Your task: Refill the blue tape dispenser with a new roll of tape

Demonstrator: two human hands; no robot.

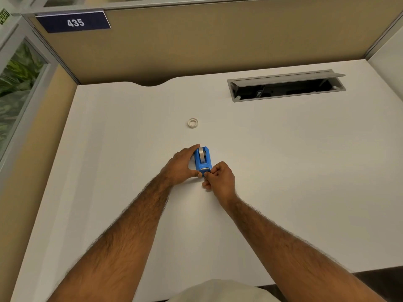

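Observation:
The blue tape dispenser (pixel 203 160) stands on the white desk (pixel 283 171) near its middle, its metal cutter end toward me. A roll of tape (pixel 202 155) sits in its cradle. My left hand (pixel 182 165) grips the dispenser from its left side, fingers along the far end and thumb at the near corner. My right hand (pixel 219 177) has curled fingers pinching at the cutter end; what it pinches is too small to tell. A small white ring, an empty tape core (pixel 193 123), lies flat on the desk beyond the dispenser.
An open cable hatch (pixel 285 86) with a raised grey lid is sunk into the desk at the back right. Tan cubicle panels (pixel 218 40) wall the back and left. A sign reading 435 (pixel 75 22) hangs at top left.

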